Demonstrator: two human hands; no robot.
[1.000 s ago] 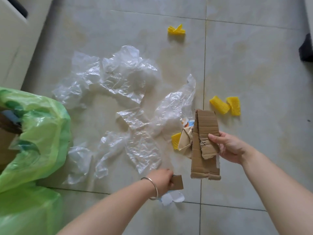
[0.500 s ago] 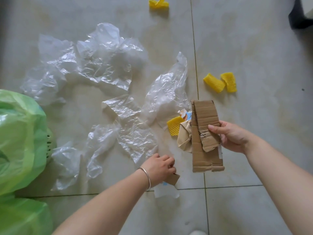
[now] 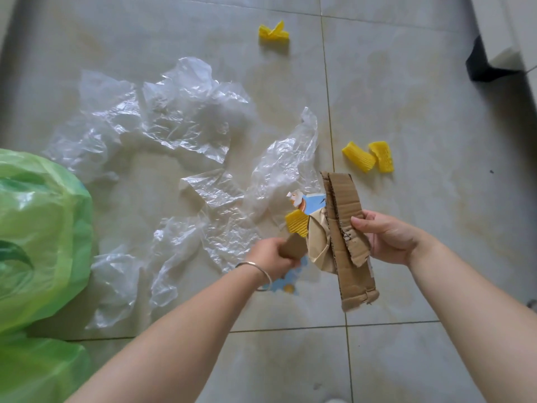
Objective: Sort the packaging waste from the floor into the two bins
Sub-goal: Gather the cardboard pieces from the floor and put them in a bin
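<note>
Leftmost, a green bin bag (image 3: 37, 237) bulges at the frame's edge, with clear plastic sheets (image 3: 174, 129) strewn on the floor right of it. Farther right of the bag, the left hand (image 3: 273, 257) grips 1 small cardboard scrap (image 3: 293, 245), fingers curled round it. Right again, the right hand (image 3: 389, 239) pinches a long cardboard strip (image 3: 345, 228) together with crumpled paper; its long axis runs away from the person, top tilted slightly toward the bag. The scrap lies just left of the strip, so the left hand is nearer to join them. Beyond, 3 yellow foam pieces (image 3: 367, 157) remain on the floor, far right of the bag.
</note>
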